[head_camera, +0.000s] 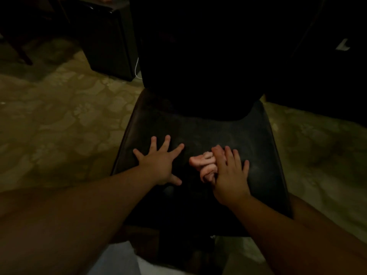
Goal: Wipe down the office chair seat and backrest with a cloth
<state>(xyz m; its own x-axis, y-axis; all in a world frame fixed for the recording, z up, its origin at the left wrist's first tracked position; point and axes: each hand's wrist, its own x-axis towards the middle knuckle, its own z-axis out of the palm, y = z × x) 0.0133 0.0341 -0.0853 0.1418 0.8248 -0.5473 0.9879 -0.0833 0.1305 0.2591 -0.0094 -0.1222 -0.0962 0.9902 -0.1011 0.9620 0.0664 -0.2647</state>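
Step in hand: wiping the seat [198, 132]. The left hand [158, 165] lies flat with fingers spread, pressing the seat near its left edge to brace the chair. The right hand [230, 175] presses the bunched pink cloth [204, 163] onto the seat's centre with straight fingers. The dark backrest [198, 56] probably remains unwiped. Next move calls for strokes toward the seat's edges.

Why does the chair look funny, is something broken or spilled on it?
Nothing looks broken or spilled. The black seat shows faint dusty smudges. The right hand presses a crumpled pink cloth on it; the left hand lies flat, fingers spread.
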